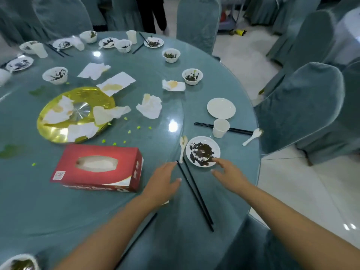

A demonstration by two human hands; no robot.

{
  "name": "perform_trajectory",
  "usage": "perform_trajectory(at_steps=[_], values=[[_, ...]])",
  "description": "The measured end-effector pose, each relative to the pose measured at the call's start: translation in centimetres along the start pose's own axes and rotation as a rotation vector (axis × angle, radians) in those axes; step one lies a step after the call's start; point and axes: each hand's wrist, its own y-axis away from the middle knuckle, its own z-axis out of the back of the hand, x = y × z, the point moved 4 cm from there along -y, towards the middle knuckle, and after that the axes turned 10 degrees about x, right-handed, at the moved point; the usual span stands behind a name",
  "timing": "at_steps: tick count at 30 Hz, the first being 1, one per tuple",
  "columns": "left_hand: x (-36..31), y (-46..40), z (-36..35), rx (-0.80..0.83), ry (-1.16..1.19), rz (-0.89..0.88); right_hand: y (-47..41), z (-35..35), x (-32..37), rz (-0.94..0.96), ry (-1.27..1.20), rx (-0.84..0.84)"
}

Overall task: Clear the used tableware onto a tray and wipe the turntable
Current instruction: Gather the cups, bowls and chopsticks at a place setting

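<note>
A small white plate [202,151] smeared with dark food lies near the table's front right edge. My right hand [229,175] reaches toward it with fingers spread, fingertips at its near rim. My left hand [162,181] hovers open just left of a pair of black chopsticks [195,193]. A white spoon [183,148] lies left of the plate. Beyond stand a paper cup [220,128], a clean white plate [221,108], more chopsticks [239,130] and another spoon [252,136]. The glass turntable [136,114] carries soiled napkins [150,106] and a gold disc [78,94].
A red tissue box [97,168] sits left of my left hand. Dirty bowls [192,76] and plates [153,42] ring the far side. Green crumbs dot the glass. Covered chairs [300,106] stand close on the right. A single chopstick [136,240] lies under my left arm.
</note>
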Motion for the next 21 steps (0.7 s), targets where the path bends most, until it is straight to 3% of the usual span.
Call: perform_trajectory(at_steps=[12, 16, 21], values=[[-1.2, -11.7, -1.2, 0.054, -0.002, 0.058, -8.1, 2.1, -3.8, -0.113, -0.075, -0.009], [-0.3, -13.5, -2.3, 0.026, -0.193, 0.099, -9.5, 1.9, -4.2, -0.118, -0.049, -0.046], [-0.4, -13.6, -4.1, 0.100, -0.229, 0.162, -9.3, 1.7, -4.2, -0.121, -0.008, -0.069]])
